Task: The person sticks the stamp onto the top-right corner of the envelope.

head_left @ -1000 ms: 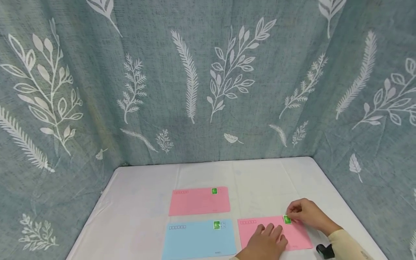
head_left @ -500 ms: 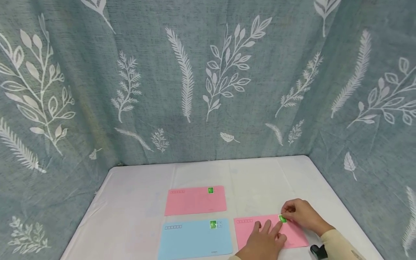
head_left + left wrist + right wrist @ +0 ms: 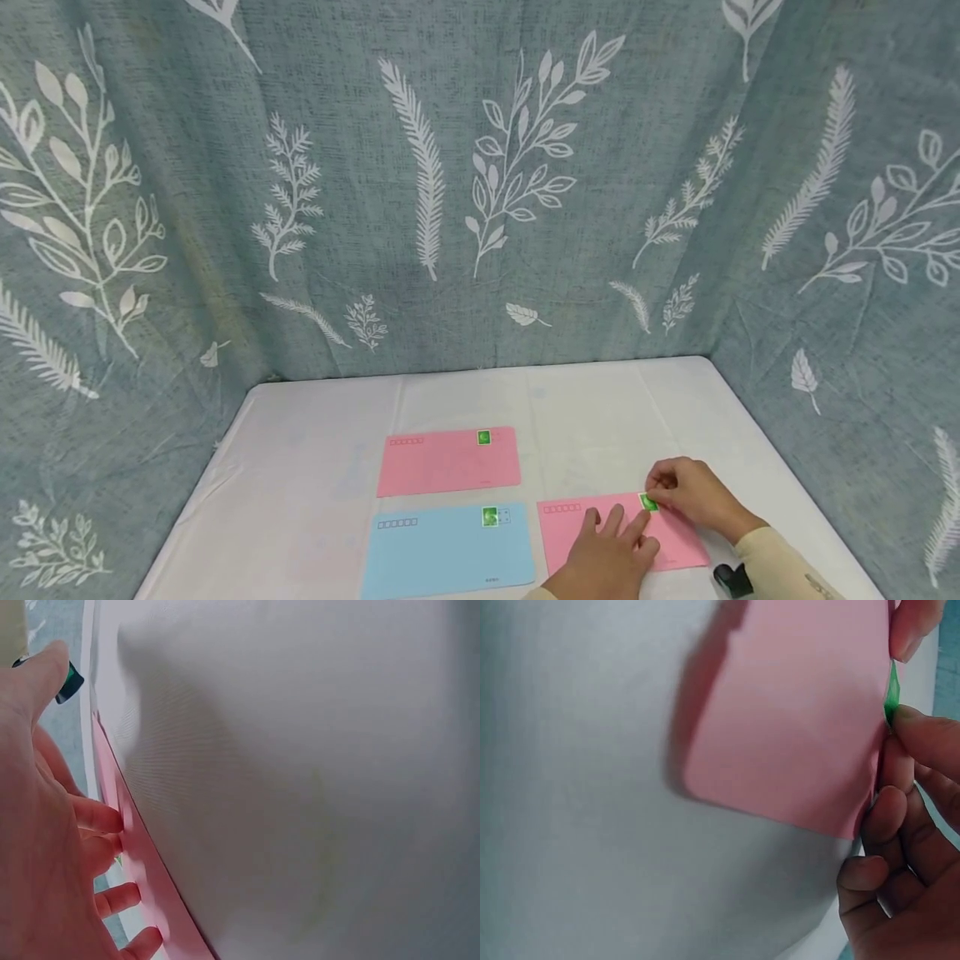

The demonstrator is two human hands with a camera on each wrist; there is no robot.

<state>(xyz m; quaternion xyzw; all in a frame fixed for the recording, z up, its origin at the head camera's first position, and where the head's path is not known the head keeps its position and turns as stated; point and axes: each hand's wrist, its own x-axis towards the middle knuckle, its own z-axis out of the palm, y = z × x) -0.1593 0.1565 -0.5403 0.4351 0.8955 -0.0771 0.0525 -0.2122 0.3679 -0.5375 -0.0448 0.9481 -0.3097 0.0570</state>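
Observation:
In the head view, my left hand [image 3: 609, 550] rests with fingers spread on a pink envelope [image 3: 557, 537] at the right front of the table. My right hand [image 3: 693, 492] pinches a small green stamp [image 3: 648, 501] at this envelope's upper right corner. The left index fingertip lies right at the stamp's lower edge. Seen from the right wrist, the green stamp [image 3: 892, 694] shows between right thumb and left fingertip, and the pink envelope [image 3: 795, 712] appears from its underside edge. Part of the stamp is hidden behind the right fingers.
A blue envelope [image 3: 442, 554] lies left of the hands, and a second pink envelope [image 3: 442, 467] lies behind it; each bears a green stamp near its upper right. A small black device [image 3: 733, 580] sits under the right wrist. Patterned curtains [image 3: 337, 192] surround the white table [image 3: 300, 450].
The head view has turned slightly to the right. My left hand has shifted right over the envelope, its index fingertip now at the stamp. The right hand keeps its pinch on the stamp.

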